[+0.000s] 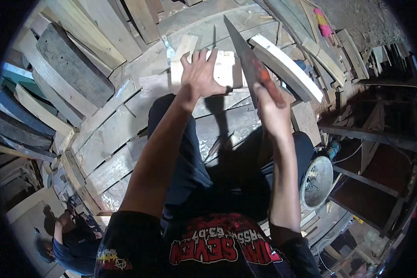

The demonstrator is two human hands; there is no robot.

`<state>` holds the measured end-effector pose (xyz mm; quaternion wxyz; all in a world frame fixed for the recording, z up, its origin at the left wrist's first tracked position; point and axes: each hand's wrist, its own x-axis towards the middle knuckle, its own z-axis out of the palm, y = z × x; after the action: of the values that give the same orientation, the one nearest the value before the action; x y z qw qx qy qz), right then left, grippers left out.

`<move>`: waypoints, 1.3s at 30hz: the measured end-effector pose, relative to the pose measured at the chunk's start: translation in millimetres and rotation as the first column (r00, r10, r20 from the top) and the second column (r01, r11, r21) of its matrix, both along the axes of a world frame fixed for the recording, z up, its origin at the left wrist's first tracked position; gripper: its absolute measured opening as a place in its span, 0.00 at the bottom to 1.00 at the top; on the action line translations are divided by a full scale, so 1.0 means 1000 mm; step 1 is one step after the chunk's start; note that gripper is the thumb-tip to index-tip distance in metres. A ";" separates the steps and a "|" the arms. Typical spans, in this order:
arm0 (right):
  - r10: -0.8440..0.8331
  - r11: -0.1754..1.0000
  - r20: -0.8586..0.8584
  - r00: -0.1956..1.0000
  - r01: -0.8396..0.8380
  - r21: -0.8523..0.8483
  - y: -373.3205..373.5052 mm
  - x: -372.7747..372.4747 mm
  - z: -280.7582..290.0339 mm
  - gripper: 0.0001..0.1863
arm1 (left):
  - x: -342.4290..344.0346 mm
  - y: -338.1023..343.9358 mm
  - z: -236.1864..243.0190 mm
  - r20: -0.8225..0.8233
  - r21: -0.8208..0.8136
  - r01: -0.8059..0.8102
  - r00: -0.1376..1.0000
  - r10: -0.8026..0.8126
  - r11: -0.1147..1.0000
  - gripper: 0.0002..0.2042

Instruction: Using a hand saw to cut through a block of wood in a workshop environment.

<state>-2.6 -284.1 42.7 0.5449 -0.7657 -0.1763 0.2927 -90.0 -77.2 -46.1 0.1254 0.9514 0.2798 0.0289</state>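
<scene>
My left hand [199, 74] grips a pale wooden block [224, 69] with spread, bent fingers across its top and the thumb near its front edge. My right hand [268, 102] is closed round the orange handle of a handsaw [241, 46], whose long blade points away from me, just right of the block. A thicker pale board [287, 67] lies on a slant to the right of the saw. The block rests on a low platform of rough planks [106, 148] in front of my knees. A short light piece of wood [186, 46] sits behind the block.
Stacked boards [72, 69] line the left side. A grey bucket [319, 183] stands by my right knee, near a teal power tool [332, 150] with a cable. A dark wooden frame [380, 143] is at the right. Another person [67, 243] is at the lower left.
</scene>
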 end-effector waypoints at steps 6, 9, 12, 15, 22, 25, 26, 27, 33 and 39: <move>-0.035 0.998 -0.142 0.989 0.026 -0.062 -0.122 -0.074 0.076 0.10 | -0.003 -0.004 -0.001 0.080 0.124 0.015 0.997 -0.025 0.992 0.68; -0.068 0.996 -0.024 0.997 0.066 -0.053 -0.069 -0.037 0.030 0.13 | 0.003 -0.006 -0.001 0.027 0.087 0.011 1.000 -0.013 0.996 0.67; 0.007 0.999 -0.097 0.995 -0.011 -0.043 -0.014 0.005 0.014 0.15 | -0.003 -0.002 -0.009 0.017 0.074 0.011 1.000 -0.013 0.997 0.67; 0.032 0.998 0.054 0.998 -0.029 -0.065 -0.060 -0.049 0.012 0.15 | -0.007 0.006 -0.003 -0.020 0.039 -0.004 1.000 0.004 0.999 0.68; -0.047 0.998 0.184 0.982 0.052 -0.024 -0.063 -0.049 0.004 0.16 | -0.001 -0.008 -0.008 0.086 0.131 0.036 0.995 -0.047 0.991 0.67; 0.031 0.999 0.123 0.992 -0.028 -0.030 -0.012 -0.020 0.002 0.18 | -0.004 0.002 -0.008 0.040 0.090 0.020 0.999 -0.024 0.996 0.68; 0.003 1.000 0.094 0.996 -0.005 0.021 -0.026 -0.021 -0.012 0.18 | -0.007 0.002 -0.008 0.059 0.103 0.035 0.997 -0.041 0.994 0.68; 0.010 1.000 0.071 0.997 -0.010 0.002 -0.053 -0.034 -0.012 0.18 | -0.010 0.005 -0.003 -0.016 0.083 0.018 1.000 -0.017 0.996 0.67; -0.123 0.991 0.019 0.992 0.123 -0.056 -0.084 -0.061 0.030 0.16 | -0.005 0.001 -0.005 0.039 0.128 0.012 0.999 -0.017 0.992 0.67; -0.163 0.985 0.171 0.972 0.149 0.089 -0.076 -0.064 0.036 0.18 | -0.011 0.003 -0.001 0.021 0.072 -0.003 1.000 0.001 0.997 0.66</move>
<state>-66.4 -359.8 78.7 0.5770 -0.7790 -0.1743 0.1727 -101.4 -74.0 -46.7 0.0939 0.9546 0.2783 0.0490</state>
